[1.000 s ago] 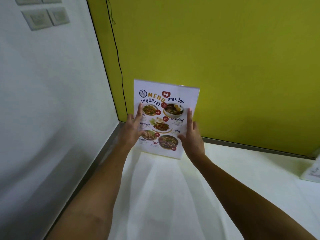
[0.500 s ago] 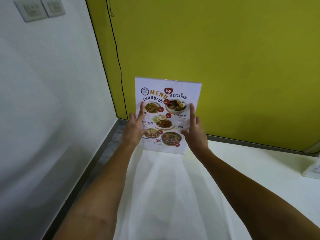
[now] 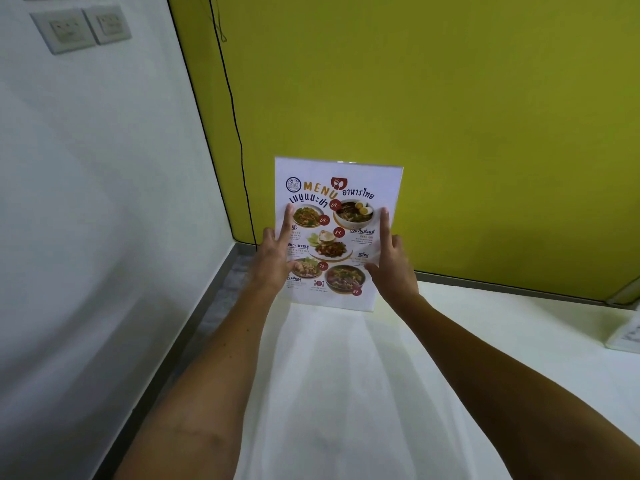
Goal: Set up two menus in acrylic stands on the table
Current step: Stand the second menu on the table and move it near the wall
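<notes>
A colourful food menu in a clear acrylic stand [image 3: 337, 199] stands upright at the far left of the white table [image 3: 346, 375], close to the yellow wall. My left hand [image 3: 275, 258] grips its left edge, index finger stretched up the front. My right hand [image 3: 393, 261] holds the right edge the same way, thumb on the front. The stand's bottom edge meets the tabletop. A second white item, possibly the other menu stand [image 3: 628, 336], lies at the right edge of view, mostly cut off.
The yellow wall [image 3: 450, 116] rises right behind the menu. A white wall [image 3: 86, 202] with power sockets [image 3: 81, 27] runs along the left, with a grey gap between it and the table. A black cable [image 3: 230, 109] hangs down the corner.
The menu stand, held by both hands, has moved a little farther from me toward the yellow wall and come upright, its base now on the tabletop.
</notes>
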{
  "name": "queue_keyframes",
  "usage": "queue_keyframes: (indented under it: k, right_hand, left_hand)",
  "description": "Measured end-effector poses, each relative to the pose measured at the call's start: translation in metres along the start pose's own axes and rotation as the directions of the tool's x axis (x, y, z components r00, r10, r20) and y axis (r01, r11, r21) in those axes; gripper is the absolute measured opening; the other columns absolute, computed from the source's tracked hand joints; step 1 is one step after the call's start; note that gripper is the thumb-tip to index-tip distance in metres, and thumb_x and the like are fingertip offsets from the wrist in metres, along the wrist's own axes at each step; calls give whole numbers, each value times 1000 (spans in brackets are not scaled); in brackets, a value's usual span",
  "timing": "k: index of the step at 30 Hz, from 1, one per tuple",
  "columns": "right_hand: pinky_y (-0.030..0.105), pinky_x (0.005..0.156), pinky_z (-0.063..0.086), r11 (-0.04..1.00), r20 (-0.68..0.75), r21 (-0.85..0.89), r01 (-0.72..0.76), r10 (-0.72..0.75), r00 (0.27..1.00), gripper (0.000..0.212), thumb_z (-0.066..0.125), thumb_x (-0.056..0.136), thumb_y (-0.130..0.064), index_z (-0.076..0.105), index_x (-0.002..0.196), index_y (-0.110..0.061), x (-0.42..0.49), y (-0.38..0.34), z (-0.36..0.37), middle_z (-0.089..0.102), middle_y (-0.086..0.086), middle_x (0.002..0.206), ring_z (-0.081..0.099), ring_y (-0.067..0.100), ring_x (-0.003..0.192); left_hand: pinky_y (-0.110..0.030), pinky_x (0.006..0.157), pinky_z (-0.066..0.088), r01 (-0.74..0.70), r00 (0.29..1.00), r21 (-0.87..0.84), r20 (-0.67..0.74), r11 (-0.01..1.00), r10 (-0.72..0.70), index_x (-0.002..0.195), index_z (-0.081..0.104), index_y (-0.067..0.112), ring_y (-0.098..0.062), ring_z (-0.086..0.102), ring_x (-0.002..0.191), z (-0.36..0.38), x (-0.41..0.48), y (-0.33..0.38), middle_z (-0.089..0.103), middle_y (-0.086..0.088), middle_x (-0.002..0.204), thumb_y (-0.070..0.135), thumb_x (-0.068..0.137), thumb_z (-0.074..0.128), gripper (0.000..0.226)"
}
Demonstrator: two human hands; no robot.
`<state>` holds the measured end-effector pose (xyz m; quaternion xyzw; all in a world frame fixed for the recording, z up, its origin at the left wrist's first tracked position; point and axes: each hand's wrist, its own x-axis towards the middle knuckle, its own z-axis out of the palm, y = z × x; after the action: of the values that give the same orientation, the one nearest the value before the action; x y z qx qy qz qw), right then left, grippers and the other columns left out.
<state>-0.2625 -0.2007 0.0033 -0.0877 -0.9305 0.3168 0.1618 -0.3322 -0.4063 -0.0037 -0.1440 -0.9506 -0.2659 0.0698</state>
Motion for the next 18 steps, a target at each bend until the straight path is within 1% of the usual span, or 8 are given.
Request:
queue_keyframes:
  k: [3, 5, 7, 9, 11, 12, 15, 18]
  right_hand:
    - [54, 69, 55, 1000, 12, -19, 17, -17, 1000, 100, 65, 87, -27, -13, 148, -37, 1, 1, -2, 47, 18, 117, 58, 33, 89]
    - [53, 71, 55, 1000, 23, -14, 21, -20, 1000, 99, 64, 87, -26, -13, 148, -36, -1, 2, -3, 47, 19, 118, 57, 33, 91]
    - [54, 71, 54, 999, 29, -14, 29, -29, 999, 96, 62, 88, -23, -13, 148, -35, -2, 1, -4, 46, 18, 120, 57, 34, 91]
    - [52, 70, 55, 998, 22, -34, 54, -53, 998, 95, 60, 89, -20, -12, 149, -34, -2, 1, -6, 44, 18, 125, 57, 34, 92]
    - [50, 70, 56, 996, 24, -61, 69, -67, 997, 94, 60, 88, -19, -12, 149, -34, -2, 1, -7, 37, 18, 137, 58, 36, 99]
    - [50, 70, 57, 995, 27, -75, 69, -67, 997, 94, 59, 89, -20, -11, 149, -35, -2, 2, -8, 31, 18, 143, 57, 37, 103]
    - [47, 67, 57, 987, 22, -144, 76, -73, 997, 87, 57, 90, -26, -6, 150, -33, -3, 3, -15, 18, 14, 154, 58, 37, 107]
    - [40, 62, 55, 972, -7, -222, 80, -84, 996, 78, 52, 93, -32, -1, 150, -31, -6, 1, -23, 13, 7, 158, 58, 35, 109]
  left_hand:
    - [-38, 75, 54, 2, 1000, 32, -8, 999, -2, 146, -16, 37, -24, 57, 94, 0, -1, 3, 42, -19, 119, 14, 81, 73, 112]
    - [-39, 79, 54, -12, 1000, 38, -19, 999, 13, 147, -13, 34, -25, 56, 100, 0, -2, 4, 39, -20, 127, 14, 80, 73, 112]
    - [-42, 87, 55, -20, 999, 28, -40, 999, 22, 148, -12, 34, -29, 51, 118, 1, -2, 3, 30, -21, 140, 14, 78, 75, 114]
    - [-43, 94, 52, -26, 997, 44, -71, 999, 29, 149, -10, 32, -34, 34, 136, 3, -2, 3, 17, -20, 150, 17, 78, 76, 112]
    - [-43, 104, 46, -25, 994, 86, -101, 996, 34, 150, -5, 27, -35, 20, 143, 1, -3, 5, 7, -21, 155, 22, 81, 73, 105]
    - [-44, 108, 42, -28, 992, 125, -121, 992, 43, 151, -2, 24, -35, 16, 144, 0, -4, 8, 5, -21, 156, 25, 82, 71, 100]
    - [-46, 115, 29, -57, 980, 241, -170, 969, 100, 151, 6, 17, -35, 12, 145, -6, -8, 16, 8, -21, 156, 33, 87, 65, 89]
    - [-47, 118, 19, -65, 981, 286, -155, 956, 114, 151, 7, 14, -35, 6, 147, -11, -13, 26, 6, -17, 159, 34, 91, 58, 81]
